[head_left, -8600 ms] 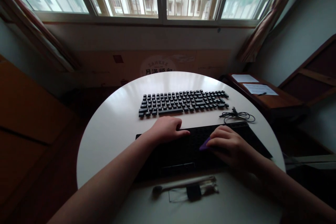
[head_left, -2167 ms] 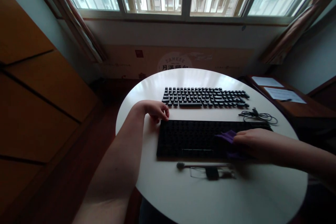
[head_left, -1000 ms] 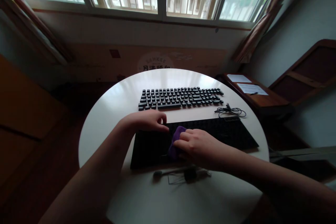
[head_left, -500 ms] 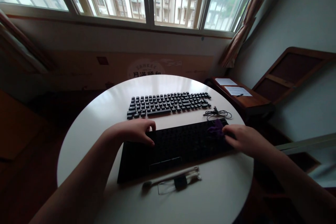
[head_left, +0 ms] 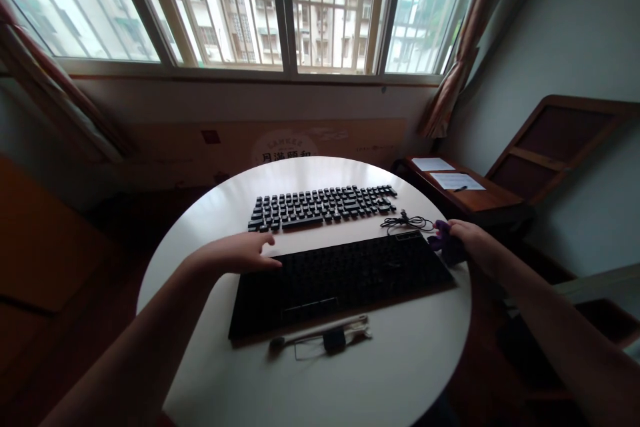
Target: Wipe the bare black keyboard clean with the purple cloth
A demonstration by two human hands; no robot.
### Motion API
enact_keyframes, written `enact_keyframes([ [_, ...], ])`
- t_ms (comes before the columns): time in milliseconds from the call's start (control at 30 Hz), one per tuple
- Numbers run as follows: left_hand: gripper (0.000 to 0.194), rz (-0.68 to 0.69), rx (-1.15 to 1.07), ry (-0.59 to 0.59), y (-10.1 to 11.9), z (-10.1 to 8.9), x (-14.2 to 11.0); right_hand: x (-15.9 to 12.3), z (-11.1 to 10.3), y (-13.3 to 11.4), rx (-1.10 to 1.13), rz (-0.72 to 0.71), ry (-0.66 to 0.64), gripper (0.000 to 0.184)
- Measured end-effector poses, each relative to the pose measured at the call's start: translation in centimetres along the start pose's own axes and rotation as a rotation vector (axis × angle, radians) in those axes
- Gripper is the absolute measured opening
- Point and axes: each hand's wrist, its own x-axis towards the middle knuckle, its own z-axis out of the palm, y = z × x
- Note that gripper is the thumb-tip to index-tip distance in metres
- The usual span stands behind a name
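Note:
A black keyboard base [head_left: 345, 277], stripped of its keycaps, lies on the round white table. At its far left corner is my left hand [head_left: 245, 253], thumb and finger apart over the edge and holding nothing. Past the base's right end, my right hand [head_left: 467, 237] is closed on a crumpled purple cloth [head_left: 450, 245], which hangs beside the corner near the table's rim. Loose black keycaps [head_left: 320, 205] stand in rows behind the base, in keyboard order. A coiled black cable [head_left: 407, 221] lies between the keycaps and the base's far right corner.
In front of the base lie a slim brush [head_left: 320, 331] and a wire keycap puller with a black grip [head_left: 335, 339]. The table's [head_left: 380, 380] curved edge is close to my right hand. Papers [head_left: 457, 181] and a pen rest on a wooden chair to the right.
My right hand has moved the purple cloth rightward off the keyboard base. My left hand has shifted slightly left along the base's far edge. The camera view has tilted up slightly.

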Motion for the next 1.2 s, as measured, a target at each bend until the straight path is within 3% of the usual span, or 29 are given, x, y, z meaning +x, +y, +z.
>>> enact_keyframes([
  [67,0.089,-0.094,0.019,0.110,-0.8,0.7,-1.6,0.3,0.4,0.3,0.042,0.027,-0.023,0.021],
  [233,0.095,-0.166,-0.085,0.173,-0.3,3.2,-4.5,1.6,1.0,0.5,0.103,0.024,-0.037,0.014],
  [367,0.098,-0.214,-0.099,0.258,0.8,4.4,-5.1,4.0,1.3,-0.8,0.167,-0.068,0.037,0.024],
  [567,0.096,-0.195,-0.086,0.227,0.4,4.7,-4.9,7.4,0.9,-2.3,0.219,-0.196,0.044,0.036],
  [733,0.086,-0.162,-0.140,0.174,0.0,4.4,-4.7,9.1,0.1,-2.2,-0.026,-0.231,-0.030,0.042],
  [867,0.079,-0.148,-0.132,0.143,0.4,3.6,-4.8,9.9,0.5,-2.2,-0.255,-0.322,-0.117,0.058],
  [1000,0.075,-0.173,-0.099,0.130,1.2,2.9,-5.0,9.8,1.2,-2.1,-0.381,-0.409,-0.201,0.047],
  [1200,0.059,-0.178,-0.079,0.136,1.4,2.7,-5.1,8.0,0.9,-1.9,-0.483,-0.406,-0.288,0.040],
])
